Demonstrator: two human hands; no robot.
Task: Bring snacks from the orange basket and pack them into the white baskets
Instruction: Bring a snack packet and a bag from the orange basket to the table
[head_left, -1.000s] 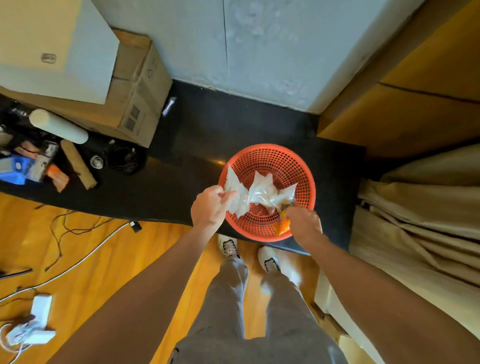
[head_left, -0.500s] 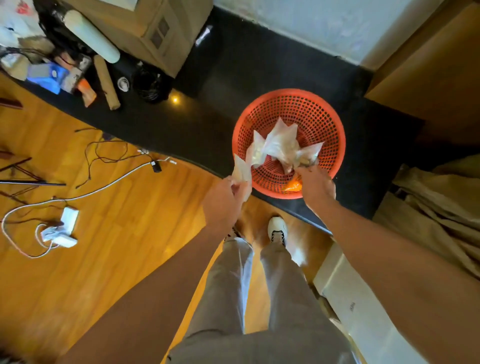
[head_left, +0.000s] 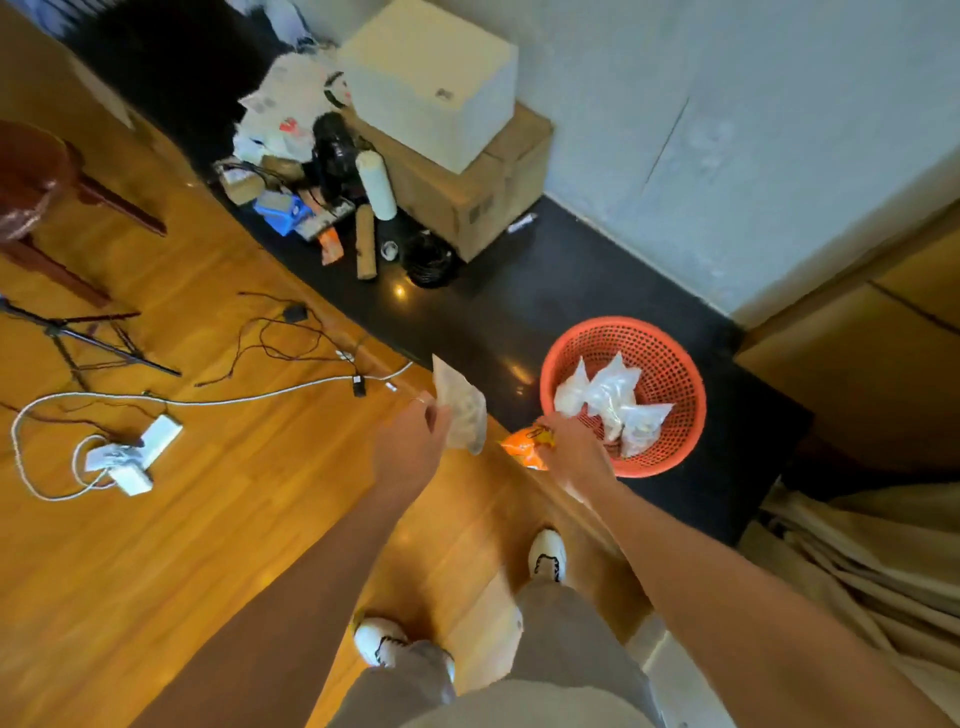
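**Two snacks in hand, white baskets out of sight**

Both hands are loaded. Nearest, the left hand (head_left: 410, 447) is closed on the lower edge of a clear snack bag (head_left: 460, 410), which stands up from the fingers with its long axis pointing away and slightly left, over the wooden floor (head_left: 182, 545). Just to its right, the right hand (head_left: 571, 452) is closed on an orange snack packet (head_left: 527, 447), which sticks out leftward from the grip, toward the other hand; it hangs just outside the near-left rim of the orange basket (head_left: 670, 353).

That basket sits a little farther off and to the right, on the black ledge (head_left: 519, 291), with three clear bags (head_left: 608, 405) left inside, bunched at its middle. The right hand is the nearer one to it, almost touching the rim; the left is well clear.

No white basket shows anywhere in view, so the carry must turn away from the ledge. Since both feet point left and the view looks leftward, I judge the drop-off lies that way, across the cable-strewn floor. Farther along the ledge, cardboard boxes (head_left: 467, 171) and clutter play no part.
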